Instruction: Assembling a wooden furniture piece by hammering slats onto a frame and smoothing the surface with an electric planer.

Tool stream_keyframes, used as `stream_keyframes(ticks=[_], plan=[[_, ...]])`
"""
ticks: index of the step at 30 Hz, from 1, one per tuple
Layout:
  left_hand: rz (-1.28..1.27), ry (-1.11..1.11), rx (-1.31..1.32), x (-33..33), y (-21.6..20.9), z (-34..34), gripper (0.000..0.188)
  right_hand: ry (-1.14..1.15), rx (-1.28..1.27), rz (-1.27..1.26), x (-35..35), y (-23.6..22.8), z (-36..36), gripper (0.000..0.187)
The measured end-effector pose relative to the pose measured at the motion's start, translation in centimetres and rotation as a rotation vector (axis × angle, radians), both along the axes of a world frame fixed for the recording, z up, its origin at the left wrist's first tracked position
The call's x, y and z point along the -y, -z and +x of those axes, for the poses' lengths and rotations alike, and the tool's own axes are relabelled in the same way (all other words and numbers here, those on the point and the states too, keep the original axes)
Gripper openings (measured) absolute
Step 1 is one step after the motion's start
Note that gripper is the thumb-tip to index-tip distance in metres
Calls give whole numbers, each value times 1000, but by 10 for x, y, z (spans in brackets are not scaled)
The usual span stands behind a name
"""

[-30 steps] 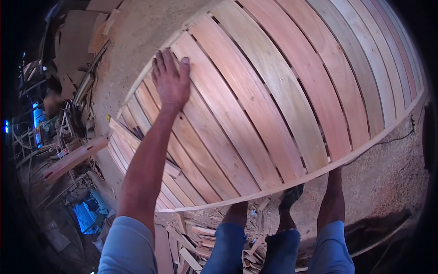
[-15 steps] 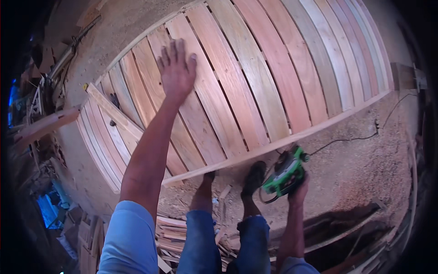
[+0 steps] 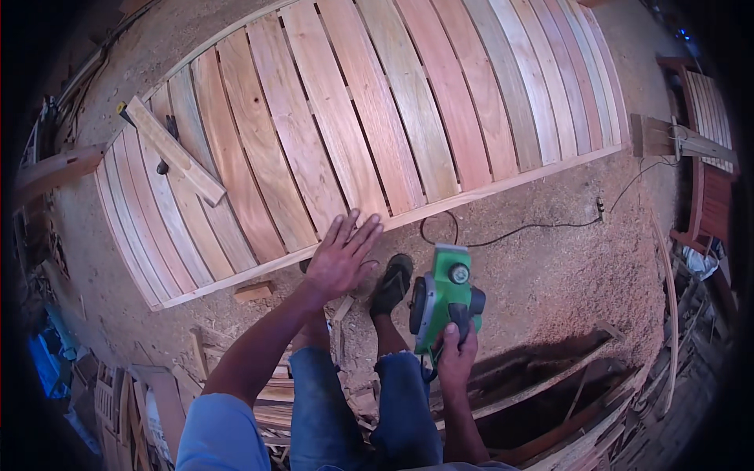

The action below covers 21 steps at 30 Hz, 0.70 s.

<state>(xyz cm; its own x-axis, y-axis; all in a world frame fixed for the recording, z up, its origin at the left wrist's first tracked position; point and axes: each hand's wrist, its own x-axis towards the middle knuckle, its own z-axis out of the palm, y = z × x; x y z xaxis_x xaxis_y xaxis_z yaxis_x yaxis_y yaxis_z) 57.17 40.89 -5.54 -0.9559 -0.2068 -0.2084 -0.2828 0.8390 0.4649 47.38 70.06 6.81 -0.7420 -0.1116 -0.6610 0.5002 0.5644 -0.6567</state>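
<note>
My right hand (image 3: pixel 458 353) is wrapped round the rear handle of a green electric hand planer (image 3: pixel 448 298), held in the air beside my leg, off the wood. A long panel of side-by-side wooden slats (image 3: pixel 357 118), with narrow gaps between them, spans the view in front of me. My left hand (image 3: pixel 343 255) is at the panel's near edge rail (image 3: pixel 424 212), fingers stretched out and fingertips over the slat ends; it holds nothing. A loose wooden board (image 3: pixel 177 151) lies across the slats at the left, with dark tool parts showing beside it.
A black cord (image 3: pixel 534 227) runs over the shaving-strewn ground to the right. Timber offcuts (image 3: pixel 275 392) lie around my feet. A wooden beam end (image 3: pixel 650 136) stands by the panel's right corner, and another beam (image 3: pixel 59 171) is at the left. Long strips (image 3: pixel 542 378) lie lower right.
My left hand has come back from the middle of the slats to the near edge. The planer has swung upright and a little left in my right hand. The view has shifted right.
</note>
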Motion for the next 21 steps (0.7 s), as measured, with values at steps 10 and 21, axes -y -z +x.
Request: stream_keyframes(ticks=[10,21], plan=[[-274,-334,-340,91,-6,-111,72,-178,-84,-23,36,-2,14,24],[-410,-579,-195,74,43,-172,99,24,123,55,21,6,18,25]])
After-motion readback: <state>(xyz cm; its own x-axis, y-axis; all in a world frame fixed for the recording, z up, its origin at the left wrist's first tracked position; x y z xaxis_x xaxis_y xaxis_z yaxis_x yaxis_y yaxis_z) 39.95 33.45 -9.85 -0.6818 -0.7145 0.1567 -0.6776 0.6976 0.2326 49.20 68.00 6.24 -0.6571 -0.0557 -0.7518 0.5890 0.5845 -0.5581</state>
